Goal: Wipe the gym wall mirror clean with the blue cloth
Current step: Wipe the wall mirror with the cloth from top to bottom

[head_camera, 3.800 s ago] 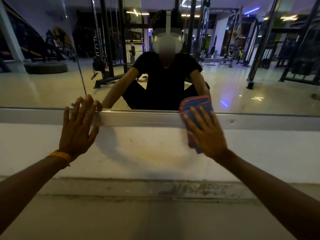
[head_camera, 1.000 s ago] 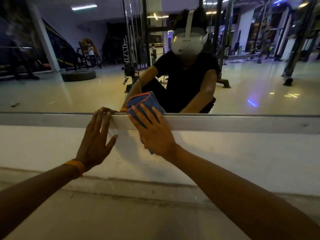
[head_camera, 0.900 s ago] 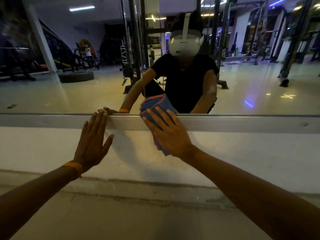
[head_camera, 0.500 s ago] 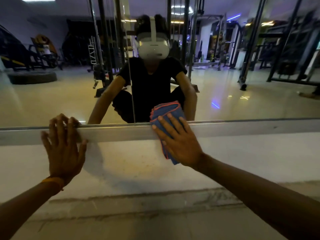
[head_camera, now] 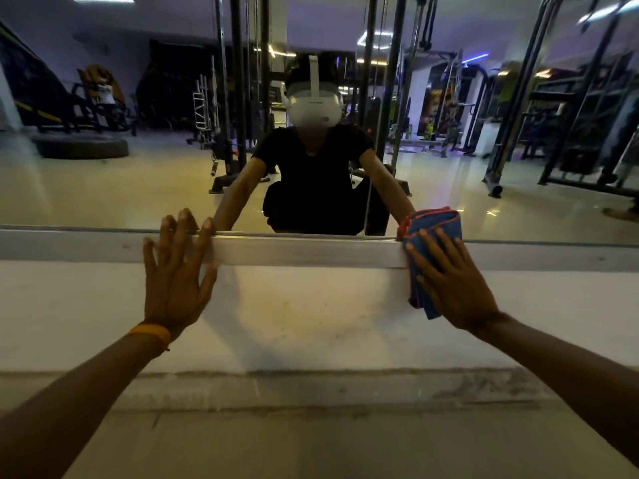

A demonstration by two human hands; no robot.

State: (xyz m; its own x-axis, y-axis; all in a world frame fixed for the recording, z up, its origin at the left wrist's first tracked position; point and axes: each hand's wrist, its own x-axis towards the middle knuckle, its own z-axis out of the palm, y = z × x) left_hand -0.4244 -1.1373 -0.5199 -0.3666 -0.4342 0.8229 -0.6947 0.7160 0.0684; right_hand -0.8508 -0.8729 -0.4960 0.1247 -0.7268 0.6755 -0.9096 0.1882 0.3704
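A dim gym fills the wall mirror, its glass showing racks, a pale floor and the crouching person in black. Below the glass runs a metal frame strip over a white wall. The blue cloth, folded into a thick pad with an orange-red stitched edge, lies flat across the strip and the lowest glass, its lower end hanging onto the wall. The right hand presses on it, fingers spread apart and flat, not clenched. The left hand, an orange band at its wrist, braces open-palmed on the strip with fingers splayed. Since half a second ago, the cloth has slid rightward along the strip, widening the gap between the hands.
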